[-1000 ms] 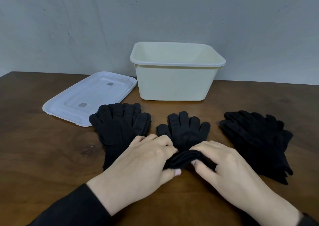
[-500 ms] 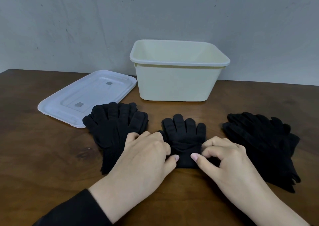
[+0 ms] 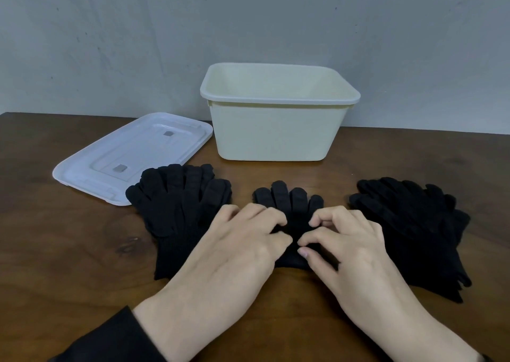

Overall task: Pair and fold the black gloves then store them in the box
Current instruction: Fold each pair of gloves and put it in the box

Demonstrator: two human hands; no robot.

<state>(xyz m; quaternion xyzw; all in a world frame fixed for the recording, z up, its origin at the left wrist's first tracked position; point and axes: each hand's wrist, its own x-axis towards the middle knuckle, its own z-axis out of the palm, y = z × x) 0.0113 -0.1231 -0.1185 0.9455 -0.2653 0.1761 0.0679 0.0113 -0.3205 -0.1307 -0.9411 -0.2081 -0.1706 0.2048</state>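
Note:
A folded pair of black gloves (image 3: 289, 204) lies on the table in the middle, its fingertips pointing away from me. My left hand (image 3: 234, 254) and my right hand (image 3: 347, 245) both rest on its folded lower part, fingers curled and pinching the cloth between thumb and fingertips. A stack of black gloves (image 3: 179, 207) lies to the left, partly under my left hand. Another stack of black gloves (image 3: 414, 229) lies to the right. The cream box (image 3: 276, 135) stands open behind them; what I can see of its inside holds nothing.
The box's white lid (image 3: 132, 154) lies flat at the back left, its near corner touching the left glove stack. The dark wooden table (image 3: 55, 251) ends at a grey wall just behind the box.
The cuff end of the middle pair has been folded up over the palm and laid flat. Both hands moved forward onto the fold and now pinch it.

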